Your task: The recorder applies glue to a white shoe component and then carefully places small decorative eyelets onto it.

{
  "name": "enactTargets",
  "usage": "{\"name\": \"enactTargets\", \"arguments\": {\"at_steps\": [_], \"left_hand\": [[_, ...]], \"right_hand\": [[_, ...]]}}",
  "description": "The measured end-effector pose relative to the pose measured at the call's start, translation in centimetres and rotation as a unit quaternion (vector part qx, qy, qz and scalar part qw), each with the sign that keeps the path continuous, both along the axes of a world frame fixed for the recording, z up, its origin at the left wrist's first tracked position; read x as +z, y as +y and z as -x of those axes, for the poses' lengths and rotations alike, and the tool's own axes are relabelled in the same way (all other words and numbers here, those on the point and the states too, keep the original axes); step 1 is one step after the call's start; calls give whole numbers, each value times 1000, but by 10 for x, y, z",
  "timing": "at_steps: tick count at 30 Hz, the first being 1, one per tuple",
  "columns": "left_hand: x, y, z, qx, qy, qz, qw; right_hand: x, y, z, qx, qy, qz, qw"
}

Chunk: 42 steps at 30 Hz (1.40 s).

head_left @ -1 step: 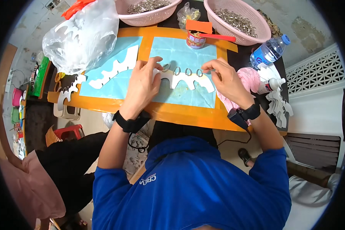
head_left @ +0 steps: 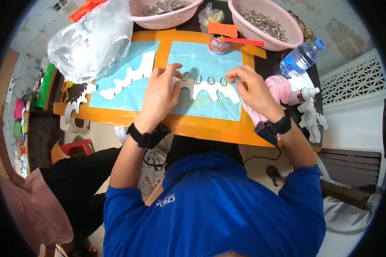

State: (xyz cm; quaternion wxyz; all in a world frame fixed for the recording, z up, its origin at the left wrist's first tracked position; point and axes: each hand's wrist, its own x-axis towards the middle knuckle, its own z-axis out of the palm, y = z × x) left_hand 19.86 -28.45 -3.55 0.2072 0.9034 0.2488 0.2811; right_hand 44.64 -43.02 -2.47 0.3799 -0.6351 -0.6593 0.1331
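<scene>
Currently, a white scalloped strip [head_left: 209,88] lies on a pale blue sheet [head_left: 201,112] in front of the person, between the two hands. Four oval metal rings [head_left: 198,79] form a row along the strip's far edge. The left hand [head_left: 158,96] is at the strip's left end, its thumb and forefinger parted in a wide curve, the forefinger near the leftmost ring. The right hand [head_left: 255,92] is at the other end, thumb and forefinger narrowed beside the rightmost ring; whether they grip it, I cannot tell.

Left of the hands, a second white strip [head_left: 135,75] lies slanted near a translucent plastic bag [head_left: 92,51]. Beyond the rings stands a small tub [head_left: 219,47] with a red handle [head_left: 249,42] jutting rightward. Farther back, two pink baskets [head_left: 171,20] hold heaps of metal pieces. A pink cloth [head_left: 276,88] bunches just beside the right hand, near a clear water bottle [head_left: 304,55].
</scene>
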Motion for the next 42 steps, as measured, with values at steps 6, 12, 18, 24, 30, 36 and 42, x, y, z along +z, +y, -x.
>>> {"name": "enactTargets", "arguments": {"at_steps": [6, 12, 18, 24, 30, 36, 42], "left_hand": [[1, 7, -15, 17, 19, -10, 1000], [-2, 16, -28, 36, 58, -22, 997], [-6, 16, -31, 46, 14, -8, 999], [4, 8, -6, 40, -25, 4, 999], [5, -20, 33, 11, 56, 38, 998], [-8, -47, 31, -35, 109, -79, 990], [-23, -51, 29, -26, 164, -103, 981]], "right_hand": [[-1, 4, 5, 0, 20, -5, 1000], [2, 4, 7, 9, 9, -20, 1000], [3, -1, 6, 10, 0, -27, 1000], [4, -18, 8, 16, -41, -9, 999], [2, -32, 4, -32, 3, 51, 998], [3, -26, -5, -50, 61, 72, 994], [-4, -52, 35, 5, -145, 10, 989]]}}
